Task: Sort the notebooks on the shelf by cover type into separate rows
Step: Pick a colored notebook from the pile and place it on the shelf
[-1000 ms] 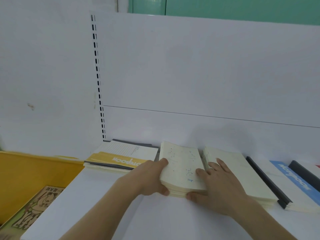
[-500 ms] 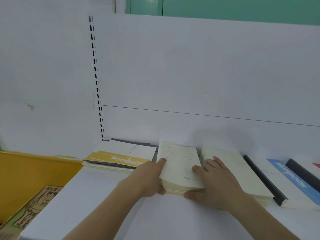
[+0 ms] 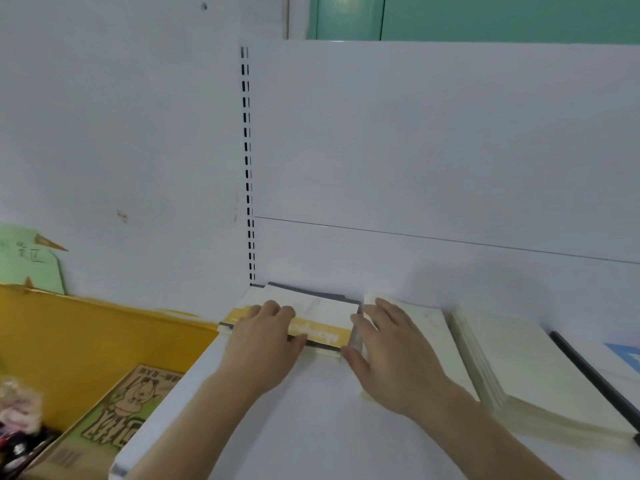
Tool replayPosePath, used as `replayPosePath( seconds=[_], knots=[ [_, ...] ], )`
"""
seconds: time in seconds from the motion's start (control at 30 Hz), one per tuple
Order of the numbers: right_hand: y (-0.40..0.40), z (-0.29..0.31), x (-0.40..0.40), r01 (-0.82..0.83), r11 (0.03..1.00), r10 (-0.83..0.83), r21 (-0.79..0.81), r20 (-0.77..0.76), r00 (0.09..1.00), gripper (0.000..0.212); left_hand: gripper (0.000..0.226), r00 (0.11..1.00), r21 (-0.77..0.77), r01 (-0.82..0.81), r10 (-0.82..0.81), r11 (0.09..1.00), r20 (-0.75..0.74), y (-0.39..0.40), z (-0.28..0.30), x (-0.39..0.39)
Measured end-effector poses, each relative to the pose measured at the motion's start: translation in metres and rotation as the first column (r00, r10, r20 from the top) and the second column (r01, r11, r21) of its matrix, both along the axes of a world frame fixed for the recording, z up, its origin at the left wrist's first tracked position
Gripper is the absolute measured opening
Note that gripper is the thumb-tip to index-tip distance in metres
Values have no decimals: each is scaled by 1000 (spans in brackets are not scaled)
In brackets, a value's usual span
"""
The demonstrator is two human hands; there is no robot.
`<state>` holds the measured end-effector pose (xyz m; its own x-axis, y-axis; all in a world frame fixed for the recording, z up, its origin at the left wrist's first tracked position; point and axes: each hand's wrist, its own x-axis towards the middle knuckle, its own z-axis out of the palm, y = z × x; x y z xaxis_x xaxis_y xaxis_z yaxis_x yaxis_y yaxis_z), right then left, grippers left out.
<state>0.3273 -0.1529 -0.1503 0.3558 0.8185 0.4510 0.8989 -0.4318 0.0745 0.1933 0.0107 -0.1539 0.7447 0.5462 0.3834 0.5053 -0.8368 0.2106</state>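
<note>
On the white shelf (image 3: 311,431), a stack of notebooks with a yellow band on a white cover (image 3: 322,320) lies in the back left corner. My left hand (image 3: 266,341) rests on top of it, thumb along its front edge. My right hand (image 3: 391,355) lies flat with straight fingers over a cream notebook stack (image 3: 429,327), its thumb against the right corner of the yellow-band stack. A second cream stack (image 3: 526,372) lies further right, then a black-spined notebook (image 3: 588,372) and a blue-covered one (image 3: 628,356) at the frame edge.
A yellow bin (image 3: 86,327) stands left of the shelf, holding a brown printed carton (image 3: 121,410) and small items. A green paper sign (image 3: 27,258) leans on the wall behind it. The white back panel with a slotted upright (image 3: 247,168) closes off the shelf's rear.
Both hands left the cream notebook stack they were gripping and moved left. The left hand now sits on the yellow-band stack, and the right hand touches that stack's right corner.
</note>
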Motion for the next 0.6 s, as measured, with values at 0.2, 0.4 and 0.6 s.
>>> replayPosePath(
  seconds=[0.2,0.4,0.6],
  knots=[
    [60,1,-17,97,951,-103,-294,-4,995,61,76,975,23,104,-98,994,-201,45,-17,-20],
    [73,16,-42,204,920,-165,-334,143,976,20,38,963,-169,258,-240,951,119,83,-15,-34],
    [67,32,-44,126,991,-109,-36,316,943,21,24,867,-339,306,-113,890,485,109,13,-50]
  ],
)
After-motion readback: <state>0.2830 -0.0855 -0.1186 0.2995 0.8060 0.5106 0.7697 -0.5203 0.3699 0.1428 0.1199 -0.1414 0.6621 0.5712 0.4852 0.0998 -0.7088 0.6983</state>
